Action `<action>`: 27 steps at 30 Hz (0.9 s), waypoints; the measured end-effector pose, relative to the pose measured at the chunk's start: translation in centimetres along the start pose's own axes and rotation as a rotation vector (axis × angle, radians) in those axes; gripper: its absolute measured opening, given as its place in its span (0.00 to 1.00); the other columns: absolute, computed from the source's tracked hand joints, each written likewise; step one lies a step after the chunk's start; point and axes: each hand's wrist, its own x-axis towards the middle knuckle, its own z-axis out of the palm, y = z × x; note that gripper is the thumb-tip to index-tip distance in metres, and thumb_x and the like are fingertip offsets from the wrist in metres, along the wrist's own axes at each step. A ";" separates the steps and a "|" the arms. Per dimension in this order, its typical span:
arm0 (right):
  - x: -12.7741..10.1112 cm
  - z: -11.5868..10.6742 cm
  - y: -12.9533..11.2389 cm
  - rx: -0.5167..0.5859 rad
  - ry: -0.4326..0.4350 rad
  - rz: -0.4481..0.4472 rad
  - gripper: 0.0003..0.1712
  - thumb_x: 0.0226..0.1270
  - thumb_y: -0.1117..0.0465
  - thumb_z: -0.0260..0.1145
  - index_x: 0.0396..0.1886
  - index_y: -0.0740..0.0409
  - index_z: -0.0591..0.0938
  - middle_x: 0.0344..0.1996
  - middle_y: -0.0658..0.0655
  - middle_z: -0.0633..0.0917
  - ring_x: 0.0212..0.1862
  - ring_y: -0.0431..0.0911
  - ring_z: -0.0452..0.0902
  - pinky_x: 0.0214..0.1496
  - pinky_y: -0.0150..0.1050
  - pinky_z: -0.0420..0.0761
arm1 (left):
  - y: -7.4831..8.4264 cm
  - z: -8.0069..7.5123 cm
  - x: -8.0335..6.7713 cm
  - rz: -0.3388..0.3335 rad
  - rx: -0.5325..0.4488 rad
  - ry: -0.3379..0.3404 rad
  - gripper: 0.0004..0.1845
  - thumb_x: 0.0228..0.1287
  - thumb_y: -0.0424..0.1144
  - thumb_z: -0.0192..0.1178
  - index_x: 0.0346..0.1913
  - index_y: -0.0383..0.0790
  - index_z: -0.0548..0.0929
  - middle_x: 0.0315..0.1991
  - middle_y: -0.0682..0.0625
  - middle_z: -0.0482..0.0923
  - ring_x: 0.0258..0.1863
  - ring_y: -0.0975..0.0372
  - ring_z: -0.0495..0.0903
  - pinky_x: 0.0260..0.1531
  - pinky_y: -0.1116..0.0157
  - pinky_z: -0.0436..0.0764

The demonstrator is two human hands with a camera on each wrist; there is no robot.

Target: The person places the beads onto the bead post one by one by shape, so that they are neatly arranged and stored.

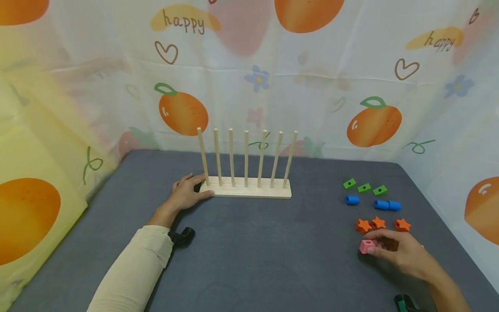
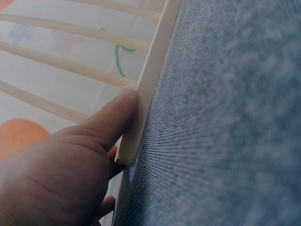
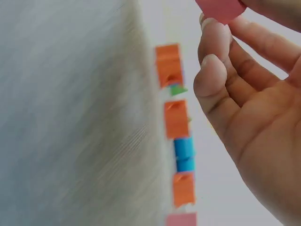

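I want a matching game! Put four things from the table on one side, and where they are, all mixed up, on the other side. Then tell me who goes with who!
Things:
1. Pale wooden rack with seven upright pegs
2. One small pink cube with a hole
3. Three green blocks with holes
4. Three orange star-shaped pieces

Places:
A. Between the short blue cylinders and the right hand
B. Held at its left end by the left hand
C. In a row just beyond the blue cylinders
D. Pinched in the right hand

Right pairs: 1-B, 2-D, 3-C, 4-A
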 end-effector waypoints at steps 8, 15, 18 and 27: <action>2.0 -0.5 -3.8 -0.065 0.182 -0.177 0.15 0.58 0.74 0.70 0.45 0.58 0.83 0.33 0.51 0.82 0.31 0.42 0.77 0.32 0.31 0.78 | -0.1 0.3 0.1 0.003 0.002 0.002 0.39 0.60 0.56 0.65 0.71 0.42 0.68 0.68 0.41 0.65 0.70 0.41 0.47 0.62 0.40 0.40; 4.6 -1.2 -7.4 -0.034 0.242 -0.302 0.21 0.52 0.79 0.71 0.45 0.60 0.82 0.38 0.54 0.81 0.35 0.42 0.77 0.34 0.28 0.77 | 0.0 0.1 0.1 -0.008 0.003 0.001 0.39 0.60 0.56 0.65 0.71 0.42 0.67 0.69 0.41 0.64 0.71 0.42 0.47 0.61 0.40 0.39; 5.9 -1.3 -9.1 -0.041 0.245 -0.355 0.22 0.50 0.80 0.72 0.44 0.58 0.83 0.39 0.54 0.81 0.36 0.42 0.78 0.35 0.27 0.77 | 0.1 -0.1 0.0 -0.016 0.007 -0.004 0.40 0.60 0.56 0.65 0.72 0.42 0.67 0.69 0.41 0.63 0.71 0.42 0.46 0.62 0.40 0.39; 9.7 -1.1 -13.9 -0.015 0.227 -0.481 0.22 0.50 0.81 0.71 0.44 0.61 0.84 0.37 0.53 0.82 0.34 0.44 0.77 0.36 0.29 0.78 | 0.2 0.0 0.0 -0.021 0.012 -0.008 0.41 0.60 0.57 0.65 0.72 0.42 0.66 0.69 0.41 0.63 0.72 0.43 0.45 0.62 0.40 0.39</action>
